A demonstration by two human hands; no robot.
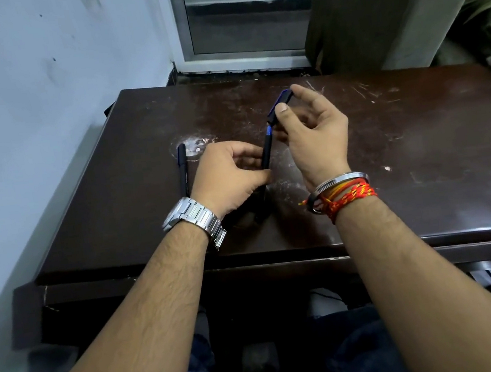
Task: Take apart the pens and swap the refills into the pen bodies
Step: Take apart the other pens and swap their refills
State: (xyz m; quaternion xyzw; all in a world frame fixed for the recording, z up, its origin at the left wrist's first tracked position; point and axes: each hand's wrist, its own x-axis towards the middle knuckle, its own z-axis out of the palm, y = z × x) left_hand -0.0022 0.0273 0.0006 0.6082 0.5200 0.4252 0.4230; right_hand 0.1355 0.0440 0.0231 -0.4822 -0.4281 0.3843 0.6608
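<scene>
My left hand [230, 175] grips a black pen body [266, 155] around its middle, holding it above the dark wooden table [389, 151] with its blue-ringed front end pointing up and away. My right hand [314, 136] pinches a dark blue pen cap [279, 104] between thumb and forefinger, just off the pen's upper end. A small gap shows between cap and pen. A second black pen [183, 169], capped with a blue clip, lies on the table left of my left hand.
The table stands against a pale wall [26, 121] on the left. A window frame [242, 30] and a dark curtain [370, 7] are behind it. The tabletop is scratched, with a white scuff [193, 145] near the lying pen. My knees show below the table's front edge.
</scene>
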